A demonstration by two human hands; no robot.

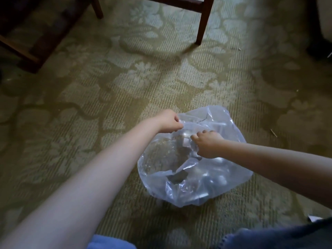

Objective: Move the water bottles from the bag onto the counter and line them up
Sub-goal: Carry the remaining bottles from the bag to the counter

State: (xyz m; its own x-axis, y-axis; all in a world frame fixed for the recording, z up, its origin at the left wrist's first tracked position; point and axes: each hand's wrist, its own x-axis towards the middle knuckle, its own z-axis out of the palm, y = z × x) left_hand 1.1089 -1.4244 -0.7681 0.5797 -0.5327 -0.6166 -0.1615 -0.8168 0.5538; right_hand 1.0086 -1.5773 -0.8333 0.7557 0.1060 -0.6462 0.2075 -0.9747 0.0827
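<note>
Head view: a clear plastic bag (195, 159) lay on the patterned carpet (89, 105), directly in front of the person. The left hand (169, 121) was closed, pinching the film at the far-left edge of the bag's mouth. The right hand (206, 143) was closed on the film at the near side of the mouth, so the two hands stood apart and held the opening between them. Pale rounded shapes inside the bag, taken to be the water bottles (213, 175), were blurred behind the plastic; their number could not be determined. Dark wooden furniture legs (203, 24) stood well beyond the bag. No table appeared in this view, and no bottle was seen outside the bag. Assessment: the task was at its opening step, with every bottle yet to be lifted out, carried to the table and lined up.
</note>
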